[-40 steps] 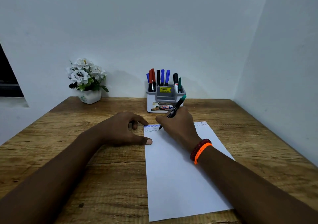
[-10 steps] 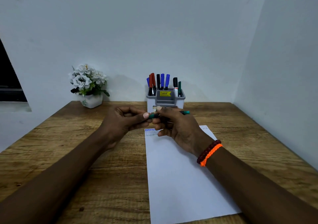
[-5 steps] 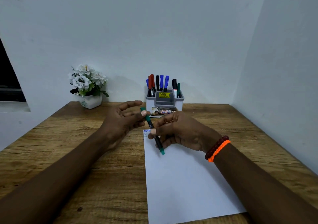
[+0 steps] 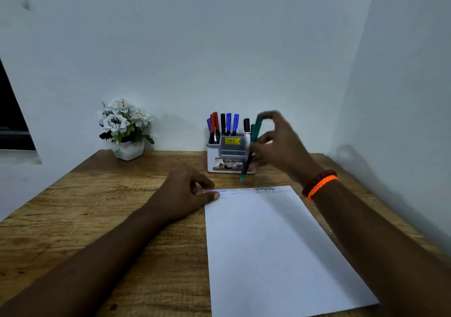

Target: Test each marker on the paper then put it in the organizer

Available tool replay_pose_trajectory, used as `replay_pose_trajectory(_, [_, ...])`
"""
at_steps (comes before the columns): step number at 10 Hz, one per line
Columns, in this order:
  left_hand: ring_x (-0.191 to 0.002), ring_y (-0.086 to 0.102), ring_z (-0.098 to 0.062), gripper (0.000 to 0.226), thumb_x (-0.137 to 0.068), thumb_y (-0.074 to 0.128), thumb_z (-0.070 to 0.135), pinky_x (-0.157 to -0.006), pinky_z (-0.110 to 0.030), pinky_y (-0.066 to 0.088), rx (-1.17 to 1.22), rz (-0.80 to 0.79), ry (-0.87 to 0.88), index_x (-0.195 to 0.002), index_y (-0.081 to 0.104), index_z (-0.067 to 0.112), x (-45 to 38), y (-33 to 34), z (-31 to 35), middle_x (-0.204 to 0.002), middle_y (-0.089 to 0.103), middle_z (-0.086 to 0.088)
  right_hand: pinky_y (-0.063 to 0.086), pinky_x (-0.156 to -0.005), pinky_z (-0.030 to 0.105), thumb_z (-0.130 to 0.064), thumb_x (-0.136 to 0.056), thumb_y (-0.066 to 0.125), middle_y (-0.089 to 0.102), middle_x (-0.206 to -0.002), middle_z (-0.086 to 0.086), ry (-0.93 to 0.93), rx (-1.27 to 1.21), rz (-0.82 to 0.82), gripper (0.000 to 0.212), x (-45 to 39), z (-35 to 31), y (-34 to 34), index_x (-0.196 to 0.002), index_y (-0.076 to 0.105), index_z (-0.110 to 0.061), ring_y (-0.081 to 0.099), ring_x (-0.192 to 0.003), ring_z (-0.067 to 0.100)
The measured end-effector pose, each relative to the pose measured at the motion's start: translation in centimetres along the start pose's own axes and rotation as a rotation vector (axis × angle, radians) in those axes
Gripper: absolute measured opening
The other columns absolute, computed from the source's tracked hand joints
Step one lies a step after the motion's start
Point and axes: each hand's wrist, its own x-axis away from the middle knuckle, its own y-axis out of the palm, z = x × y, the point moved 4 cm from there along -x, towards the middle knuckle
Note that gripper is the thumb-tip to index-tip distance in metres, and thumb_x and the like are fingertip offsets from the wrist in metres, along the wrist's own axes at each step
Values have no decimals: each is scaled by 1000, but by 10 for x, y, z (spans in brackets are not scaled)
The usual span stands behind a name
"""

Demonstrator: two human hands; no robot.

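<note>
While the right hand [image 4: 278, 146] pinches the green marker [image 4: 251, 149] upright beside the organizer [image 4: 228, 157], insertion appears imminent.
Left hand [image 4: 188, 192], holding nothing, thumb pressed on the paper [image 4: 273, 243] edge, likely steadying it.

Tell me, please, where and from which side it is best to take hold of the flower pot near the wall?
Grip the flower pot by its white base, from the front or from its two sides. The flowers spread wide over the rim, so coming from above would crush them. The wall stands close behind it. The base looks short and squarish, so flat sides suit a pinch.
</note>
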Motion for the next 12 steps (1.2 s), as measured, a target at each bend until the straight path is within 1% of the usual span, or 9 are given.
replay_pose_trajectory(2, [-80,60,-4,18,-78,84,43,-59,-13,43,-3,-26,29,-92,82,32,-3,3,-3,-81,66,20,67,-56,46,-6,-96,72,75,-82,15,-138,168,292,37,-73,-23,-40,-128,58,-19,79,-69,32])
replay_pose_trajectory(3, [-76,60,-8,18,-78,84,44,-60,-15,43,5,-26,35,-90,81,32,-5,4,-4,-82,69,18,66,-66,53,-16,-91,73,74,-84,14,-178,292,329,35,-97,-21,-36,-122,59,-24,74,-73,34])
replay_pose_trajectory(5, [-75,61,-10,19,-78,84,45,-58,-14,42,19,-28,28,-91,81,32,-5,4,-6,-82,67,17,65,-73,55,-19,-87,79,73,-92,17,-144,380,233,38,-115,11,-12,-120,59,-24,72,-81,39])
replay_pose_trajectory(6, [-75,60,-8,19,-78,84,45,-59,-14,42,17,-33,13,-92,81,32,-5,4,-7,-83,67,18,66,-74,53,-15,-86,83,74,-98,18,-122,395,175,38,-112,26,-1,-118,62,-18,74,-82,36])
replay_pose_trajectory(7, [-75,60,-7,19,-77,84,45,-60,-16,45,31,-31,-1,-91,81,32,-5,4,-8,-83,68,17,65,-79,45,-11,-86,84,77,-104,19,-117,414,136,38,-108,37,8,-118,65,-16,76,-84,30])
replay_pose_trajectory(8, [-74,60,-8,19,-78,84,44,-59,-16,43,17,-40,-1,-92,81,32,-5,4,-7,-84,68,17,62,-85,39,-10,-89,82,77,-113,20,-125,416,130,44,-107,42,15,-130,66,-14,76,-89,27])
replay_pose_trajectory(9, [-75,61,-8,18,-79,83,44,-59,-14,42,17,-39,4,-92,81,33,-5,6,-8,-86,69,16,60,-101,46,-14,-93,81,75,-125,22,-127,420,120,56,-110,47,19,-146,63,-15,76,-102,30])
replay_pose_trajectory(10, [-74,60,-8,17,-80,83,43,-59,-14,42,16,-32,17,-93,81,32,-5,6,-8,-86,68,17,53,-112,46,-13,-96,77,72,-133,23,-106,430,88,63,-111,52,21,-155,56,-14,71,-120,37])
replay_pose_trajectory(12, [-79,60,-7,18,-85,79,40,-63,-19,49,-28,-69,45,-100,80,32,-8,5,-9,-92,70,16,44,-120,43,-15,-99,74,65,-146,23,-82,414,47,75,-115,62,21,-165,40,-12,62,-135,39])
